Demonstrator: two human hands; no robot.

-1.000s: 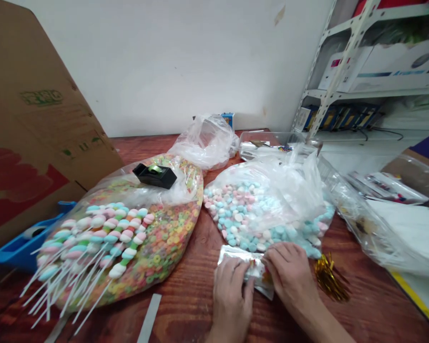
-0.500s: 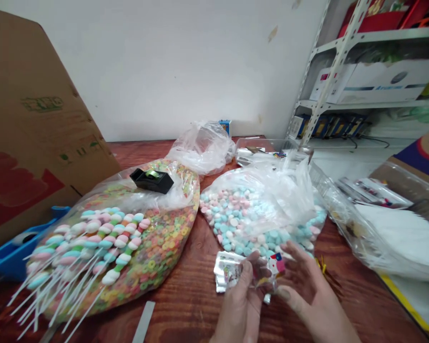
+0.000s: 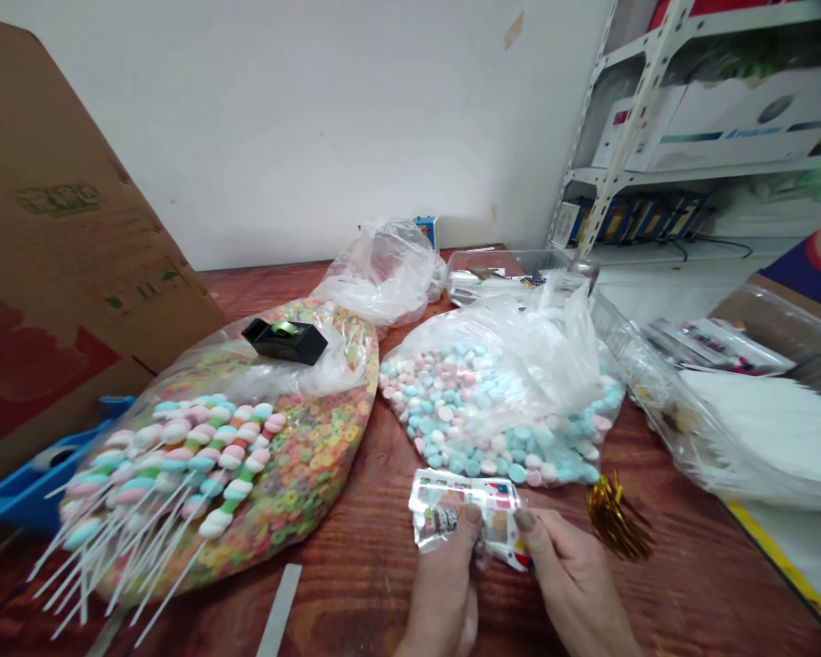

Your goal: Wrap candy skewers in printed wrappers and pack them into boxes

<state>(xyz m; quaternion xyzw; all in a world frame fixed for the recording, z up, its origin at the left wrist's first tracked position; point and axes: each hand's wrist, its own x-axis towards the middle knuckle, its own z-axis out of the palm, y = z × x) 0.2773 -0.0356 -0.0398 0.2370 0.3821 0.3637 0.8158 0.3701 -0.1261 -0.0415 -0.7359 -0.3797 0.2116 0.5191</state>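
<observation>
A small printed plastic bag point(image 3: 501, 526) is pinched between my two hands, low over the table. My left hand point(image 3: 444, 575) grips its left side, thumb on top and fingers mostly hidden below. At its right edge my right hand point(image 3: 575, 575) is closed, thumb pressed on the bag. Just behind, partly covered by it, silvery printed packets point(image 3: 430, 488) lie stacked on the wood. Beyond them rests a big clear bag of pink, white and blue marshmallows point(image 3: 479, 429). A bunch of gold twist ties point(image 3: 616, 520) lies right of my right hand.
Marshmallow sticks point(image 3: 178, 456) and a black tape dispenser point(image 3: 285, 341) rest on a bag of ring cereal point(image 3: 321, 447) at left. A blue dispenser point(image 3: 20, 488) and tall carton point(image 3: 61, 274) stand farther left. Clear trays point(image 3: 684, 456) sit at right, below shelving point(image 3: 636, 109).
My hands have lifted a printed plastic bag off the stack. My right hand, spread half a second ago, has closed on its right edge. The view has shifted slightly.
</observation>
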